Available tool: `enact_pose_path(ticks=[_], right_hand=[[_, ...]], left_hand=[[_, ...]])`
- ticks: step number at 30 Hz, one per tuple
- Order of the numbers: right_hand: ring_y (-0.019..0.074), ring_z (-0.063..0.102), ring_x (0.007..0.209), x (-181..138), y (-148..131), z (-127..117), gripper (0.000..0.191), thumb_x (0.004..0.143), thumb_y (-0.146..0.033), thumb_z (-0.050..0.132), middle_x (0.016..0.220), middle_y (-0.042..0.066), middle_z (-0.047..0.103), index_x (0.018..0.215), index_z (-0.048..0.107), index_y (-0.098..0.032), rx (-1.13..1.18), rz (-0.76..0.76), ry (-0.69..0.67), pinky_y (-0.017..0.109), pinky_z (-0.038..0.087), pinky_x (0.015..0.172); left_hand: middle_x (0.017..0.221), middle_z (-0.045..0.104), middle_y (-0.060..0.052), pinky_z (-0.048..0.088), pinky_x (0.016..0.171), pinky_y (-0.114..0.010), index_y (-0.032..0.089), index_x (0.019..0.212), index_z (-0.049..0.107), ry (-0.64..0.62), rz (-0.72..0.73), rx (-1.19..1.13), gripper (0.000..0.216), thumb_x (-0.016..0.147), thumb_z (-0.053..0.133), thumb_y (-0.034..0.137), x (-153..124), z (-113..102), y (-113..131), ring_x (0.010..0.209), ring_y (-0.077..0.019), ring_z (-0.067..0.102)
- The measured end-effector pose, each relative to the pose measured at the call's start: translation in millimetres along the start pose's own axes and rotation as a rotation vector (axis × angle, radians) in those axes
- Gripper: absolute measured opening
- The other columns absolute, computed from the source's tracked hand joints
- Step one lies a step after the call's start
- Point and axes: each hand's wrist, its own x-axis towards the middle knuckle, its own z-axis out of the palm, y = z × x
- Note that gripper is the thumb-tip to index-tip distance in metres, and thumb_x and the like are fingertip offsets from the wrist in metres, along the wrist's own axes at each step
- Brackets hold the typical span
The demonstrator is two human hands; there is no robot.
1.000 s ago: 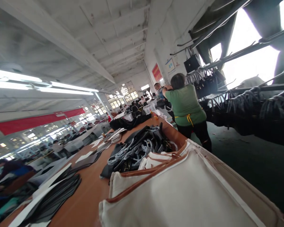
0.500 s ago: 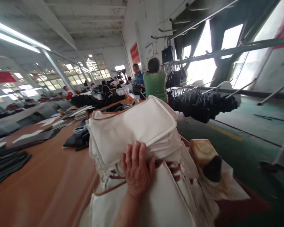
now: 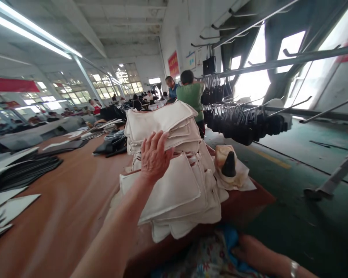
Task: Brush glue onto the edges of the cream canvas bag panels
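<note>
My left hand point(image 3: 156, 157) lies with fingers outstretched against the near side of a tall pile of off-white sewn fabric pieces point(image 3: 159, 120). It grips nothing. Below its wrist, more off-white fabric pieces point(image 3: 174, 189) form a lower, slanting pile at the table edge. At the bottom right, my right hand point(image 3: 248, 253), with a metal band at the wrist, is at the blue edge of a flowered cloth point(image 3: 203, 256). Its fingers are mostly hidden and blurred.
A stained yellowish container point(image 3: 222, 154) and a black cone point(image 3: 229, 165) stand right of the pile on the brown table point(image 3: 75, 200). Dark sheets point(image 3: 23, 173) lie at left. Racks of black bags point(image 3: 243, 125) and a person in green point(image 3: 190, 94) are beyond.
My view has drawn back and the piles look smaller. My left hand stays against the upper pile, its arm now reaching from the lower left. My right hand and the flowered cloth have come into view.
</note>
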Motion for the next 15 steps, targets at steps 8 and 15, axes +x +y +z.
enact_pose_path(ticks=[8, 15], right_hand=[[0.0281, 0.064, 0.089, -2.7, 39.7, 12.2, 0.017, 0.070, -0.031, 0.062, 0.100, 0.010, 0.067, 0.082, 0.067, -0.019, 0.169, -0.110, 0.121, 0.037, 0.049, 0.088], [0.0278, 0.063, 0.093, -11.5, 44.5, 6.6, 0.023, 0.072, -0.032, 0.062, 0.105, 0.010, 0.068, 0.090, 0.066, -0.019, 0.156, -0.173, 0.076, 0.037, 0.047, 0.089]], left_hand=[[0.111, 0.073, -0.006, 0.046, 0.098, -0.039, 0.033, 0.110, 0.072, -0.541, -0.397, -0.447, 0.025, 0.088, 0.062, 0.036, -232.8, -44.5, 57.5, 0.104, -0.0271, 0.064], [0.072, 0.069, -0.008, 0.049, 0.069, -0.033, 0.034, 0.065, 0.074, -0.723, -0.779, -0.392, 0.011, 0.073, 0.073, 0.041, -362.7, -71.7, 55.5, 0.069, -0.0250, 0.062]])
